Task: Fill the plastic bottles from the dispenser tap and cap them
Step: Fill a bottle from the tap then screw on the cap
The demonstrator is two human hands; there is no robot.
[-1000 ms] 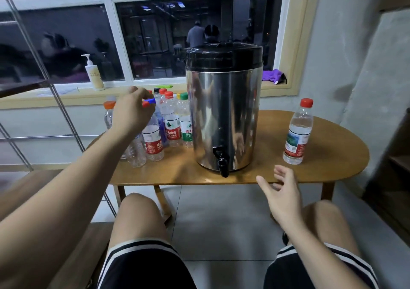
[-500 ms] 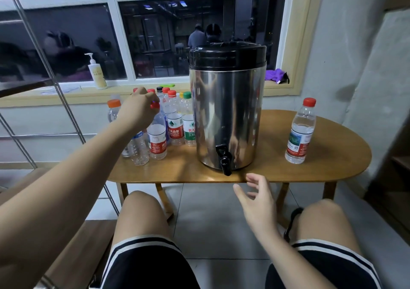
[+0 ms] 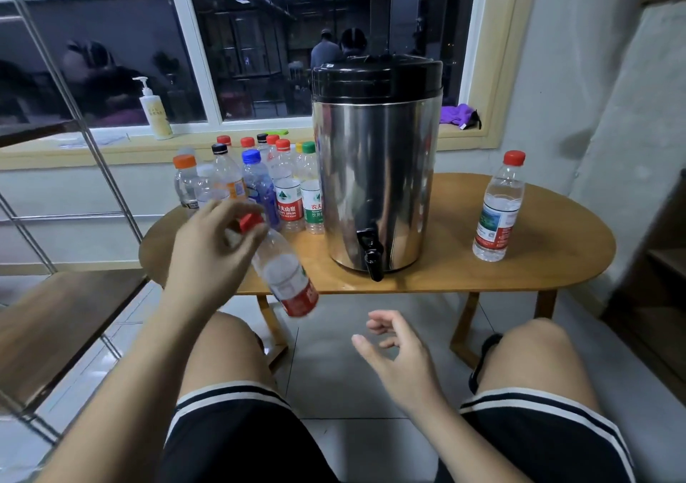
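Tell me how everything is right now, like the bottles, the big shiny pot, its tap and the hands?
held bottle: red cap on, tilted, off the table.
left hand: grips the held bottle by its neck.
right hand: open, holding nothing.
dispenser: upright, black lid on.
tap: no water running.
lone bottle: upright, red cap on, holds water.
grouped bottles: upright, capped.
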